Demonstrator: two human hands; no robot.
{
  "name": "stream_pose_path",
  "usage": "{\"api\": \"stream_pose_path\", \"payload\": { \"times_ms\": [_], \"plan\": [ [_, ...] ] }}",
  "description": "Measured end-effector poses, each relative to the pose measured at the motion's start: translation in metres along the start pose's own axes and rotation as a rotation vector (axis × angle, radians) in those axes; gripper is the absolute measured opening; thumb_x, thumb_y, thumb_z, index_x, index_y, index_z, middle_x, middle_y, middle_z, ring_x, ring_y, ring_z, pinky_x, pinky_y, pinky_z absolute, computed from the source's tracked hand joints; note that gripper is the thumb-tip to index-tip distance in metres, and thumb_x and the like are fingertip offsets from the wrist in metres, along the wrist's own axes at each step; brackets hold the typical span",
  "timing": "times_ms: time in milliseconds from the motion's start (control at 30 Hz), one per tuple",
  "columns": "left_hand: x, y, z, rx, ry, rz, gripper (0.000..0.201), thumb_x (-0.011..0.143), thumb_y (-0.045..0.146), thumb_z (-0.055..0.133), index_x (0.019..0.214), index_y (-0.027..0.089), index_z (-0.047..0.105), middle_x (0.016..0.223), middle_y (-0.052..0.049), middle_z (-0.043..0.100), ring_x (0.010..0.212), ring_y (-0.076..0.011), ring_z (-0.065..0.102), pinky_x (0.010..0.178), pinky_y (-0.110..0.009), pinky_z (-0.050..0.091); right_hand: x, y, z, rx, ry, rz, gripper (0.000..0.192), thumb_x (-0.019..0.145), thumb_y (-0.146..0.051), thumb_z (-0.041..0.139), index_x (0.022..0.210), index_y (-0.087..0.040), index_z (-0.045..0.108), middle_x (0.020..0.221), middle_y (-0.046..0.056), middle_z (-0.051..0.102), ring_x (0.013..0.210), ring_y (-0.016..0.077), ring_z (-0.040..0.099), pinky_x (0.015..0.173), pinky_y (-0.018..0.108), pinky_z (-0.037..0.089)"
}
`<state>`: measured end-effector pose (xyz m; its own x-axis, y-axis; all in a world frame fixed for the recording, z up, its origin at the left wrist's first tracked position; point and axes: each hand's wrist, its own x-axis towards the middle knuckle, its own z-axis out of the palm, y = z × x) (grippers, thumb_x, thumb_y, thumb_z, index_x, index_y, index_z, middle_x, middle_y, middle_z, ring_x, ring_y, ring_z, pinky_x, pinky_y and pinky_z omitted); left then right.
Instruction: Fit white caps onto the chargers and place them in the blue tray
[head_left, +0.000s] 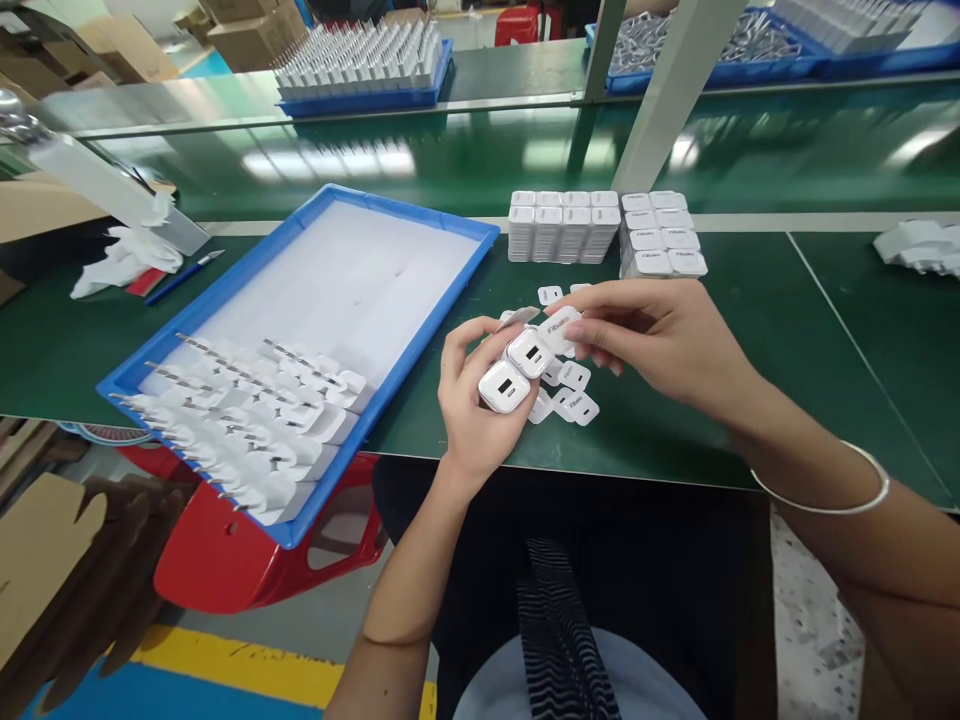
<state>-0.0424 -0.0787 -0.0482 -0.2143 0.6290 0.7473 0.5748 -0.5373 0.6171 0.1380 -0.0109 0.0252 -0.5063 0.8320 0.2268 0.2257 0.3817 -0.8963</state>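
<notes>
Fingers (480, 345) of the left hand (472, 400) clasp two white chargers (517, 370) above the bench (675, 420), ports facing up. Fingers of the right hand (660, 335) pinch a small printed label (561, 330) against the upper charger, apparently a sticker. To do this well, line its edges up squarely before pressing flat. Loose labels (574, 400) lie just below; the blue tray (300, 350) sits left.

Two white chargers (516, 370) held, two stacked charger blocks (562, 227), one blue tray (420, 330), one bracelet (832, 490)
</notes>
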Motion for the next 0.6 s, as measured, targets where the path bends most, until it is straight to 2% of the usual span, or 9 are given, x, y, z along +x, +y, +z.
{"api": "stream_pose_path", "payload": {
  "times_ms": [67,167,367,600],
  "plan": [
    [0.0,0.0,0.0,-0.008,-0.005,0.002,0.035,0.083,0.022,0.077,0.118,0.023,0.072,0.12,-0.007,0.063,0.11,-0.0228,0.066,0.099,-0.04,0.057,-0.002,-0.003,0.006,0.176,-0.065,0.086,0.014,0.087,-0.033,0.078,0.096,-0.024,0.079,0.062,-0.001,0.068,0.05,0.0144,0.057,0.046,0.03,0.047],
    [0.0,0.001,0.0,-0.018,-0.005,0.021,0.035,0.084,0.023,0.077,0.118,0.024,0.071,0.12,-0.007,0.063,0.109,-0.0235,0.066,0.098,-0.04,0.058,-0.005,-0.003,0.014,0.302,-0.071,0.165,0.017,0.083,-0.033,0.082,0.096,-0.023,0.076,0.061,-0.001,0.069,0.048,0.0141,0.058,0.045,0.03,0.049],
    [0.001,0.001,0.002,-0.012,-0.007,0.061,0.032,0.086,0.023,0.075,0.118,0.023,0.071,0.118,-0.007,0.062,0.109,-0.0227,0.067,0.099,-0.04,0.058,-0.007,-0.003,0.018,0.293,-0.067,0.188,0.017,0.084,-0.032,0.081,0.099,-0.025,0.077,0.06,-0.003,0.068,0.039,0.0115,0.052,0.036,0.028,0.039],
    [0.0,0.001,0.002,0.013,-0.021,0.052,0.03,0.089,0.032,0.072,0.118,0.026,0.07,0.12,-0.007,0.062,0.11,-0.0244,0.066,0.099,-0.043,0.059,-0.006,-0.005,0.017,0.267,-0.053,0.204,0.015,0.081,-0.029,0.083,0.095,-0.025,0.078,0.059,-0.003,0.068,0.038,0.0111,0.05,0.035,0.028,0.036]
  ]
}}
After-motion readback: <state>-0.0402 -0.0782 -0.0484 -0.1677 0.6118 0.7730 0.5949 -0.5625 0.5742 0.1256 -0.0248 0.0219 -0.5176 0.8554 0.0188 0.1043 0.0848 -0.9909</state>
